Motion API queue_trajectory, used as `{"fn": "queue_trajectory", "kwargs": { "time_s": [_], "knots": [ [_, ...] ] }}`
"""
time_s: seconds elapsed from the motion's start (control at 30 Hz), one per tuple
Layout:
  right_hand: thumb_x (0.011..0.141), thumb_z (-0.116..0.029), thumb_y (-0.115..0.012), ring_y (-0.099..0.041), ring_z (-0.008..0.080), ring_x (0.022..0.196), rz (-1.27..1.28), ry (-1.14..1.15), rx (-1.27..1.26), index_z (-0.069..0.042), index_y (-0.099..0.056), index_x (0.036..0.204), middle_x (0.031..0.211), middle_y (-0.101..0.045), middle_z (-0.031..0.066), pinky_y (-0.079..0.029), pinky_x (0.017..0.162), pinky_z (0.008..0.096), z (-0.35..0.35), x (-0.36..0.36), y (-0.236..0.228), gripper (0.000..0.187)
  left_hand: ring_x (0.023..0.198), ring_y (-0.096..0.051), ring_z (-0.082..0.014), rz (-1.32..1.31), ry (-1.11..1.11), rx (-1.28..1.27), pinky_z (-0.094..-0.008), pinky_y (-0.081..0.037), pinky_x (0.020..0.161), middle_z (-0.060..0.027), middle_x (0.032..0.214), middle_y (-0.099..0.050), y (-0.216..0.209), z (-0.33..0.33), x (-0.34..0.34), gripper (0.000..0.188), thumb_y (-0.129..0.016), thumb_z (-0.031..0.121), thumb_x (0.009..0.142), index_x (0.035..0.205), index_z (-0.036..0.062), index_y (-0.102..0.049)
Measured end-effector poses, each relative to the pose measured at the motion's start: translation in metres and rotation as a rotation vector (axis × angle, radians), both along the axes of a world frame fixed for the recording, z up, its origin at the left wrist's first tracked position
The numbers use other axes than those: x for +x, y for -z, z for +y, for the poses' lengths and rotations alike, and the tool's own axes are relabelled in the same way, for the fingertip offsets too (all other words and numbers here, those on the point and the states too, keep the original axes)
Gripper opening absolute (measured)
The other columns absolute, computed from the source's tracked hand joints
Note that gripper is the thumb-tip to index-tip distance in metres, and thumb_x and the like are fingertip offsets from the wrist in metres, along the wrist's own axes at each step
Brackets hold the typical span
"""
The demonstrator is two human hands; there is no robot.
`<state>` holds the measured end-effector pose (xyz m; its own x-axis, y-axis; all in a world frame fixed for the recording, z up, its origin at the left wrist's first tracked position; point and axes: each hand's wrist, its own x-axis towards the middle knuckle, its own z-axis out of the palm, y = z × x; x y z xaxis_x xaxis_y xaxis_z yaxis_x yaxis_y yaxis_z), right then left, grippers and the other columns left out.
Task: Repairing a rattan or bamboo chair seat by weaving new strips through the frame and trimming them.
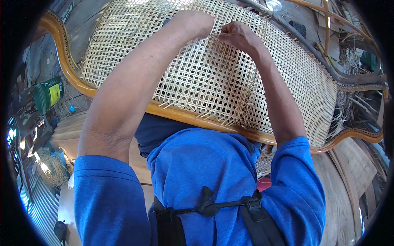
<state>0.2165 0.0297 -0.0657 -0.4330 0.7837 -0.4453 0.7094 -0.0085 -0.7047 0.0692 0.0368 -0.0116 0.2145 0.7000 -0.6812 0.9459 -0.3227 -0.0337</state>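
As cane mesh (193, 82) spans the wooden frame (193, 117): even tension should keep the weave flat.
Left hand (197, 23): fingers hidden, state unclear.
Right hand (240, 37): fingers curled over mesh, cannot tell if gripping.

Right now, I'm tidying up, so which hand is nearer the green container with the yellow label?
Left. The left hand is above and right of the green container, over the cane webbing; the right hand is also over the cane webbing, farther right.

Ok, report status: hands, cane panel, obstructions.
Left hand and right hand nearly meeting over cane panel, grips unclear. Strand ends poking over wooden rail. No obstruction visible.
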Motion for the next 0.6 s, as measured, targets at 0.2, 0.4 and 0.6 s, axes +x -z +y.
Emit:
{"fn": "queue_trajectory", "kwargs": {
  "time_s": [0.2, 0.4, 0.6],
  "knots": [
    [0.078, -0.021, -0.056, -0.040, 0.0117, 0.048, -0.108, -0.065, 0.047, -0.001, -0.055, 0.066, 0.050, -0.044, 0.0039, -0.036, 0.048, 0.0331, 0.005, 0.005, 0.004, 0.023, 0.079, -0.066, -0.0261, -0.107, 0.074, 0.160, -0.0401, -0.054, 0.072, -0.0161, 0.086, -0.066, 0.015, -0.016, -0.010, 0.019, -0.053, 0.016, 0.086, 0.091, 0.0011, -0.064],
    [0.083, -0.022, -0.061, -0.056, 0.0172, 0.063, -0.215, -0.091, 0.313, -0.005, -0.065, 0.089, 0.070, -0.062, 0.0096, -0.045, 0.060, 0.0328, 0.000, -0.016, 0.018, 0.018, 0.081, -0.066, -0.0273, -0.093, -0.058, 0.072, -0.0400, -0.053, 0.076, -0.0155, 0.091, -0.067, -0.004, -0.014, -0.005, 0.022, -0.053, 0.018, 0.085, 0.095, 0.0014, -0.065],
    [0.086, -0.012, -0.057, -0.058, 0.0255, 0.085, -0.021, -0.208, 0.705, -0.008, -0.062, 0.103, 0.091, -0.063, 0.0101, -0.047, 0.078, 0.0349, -0.008, -0.010, 0.031, 0.019, 0.093, -0.065, -0.0243, 0.027, -0.155, 0.037, -0.0374, -0.051, 0.081, -0.0100, 0.102, -0.067, -0.012, -0.014, -0.029, 0.027, -0.053, 0.014, 0.080, 0.103, 0.0124, -0.068]
  ]
}}
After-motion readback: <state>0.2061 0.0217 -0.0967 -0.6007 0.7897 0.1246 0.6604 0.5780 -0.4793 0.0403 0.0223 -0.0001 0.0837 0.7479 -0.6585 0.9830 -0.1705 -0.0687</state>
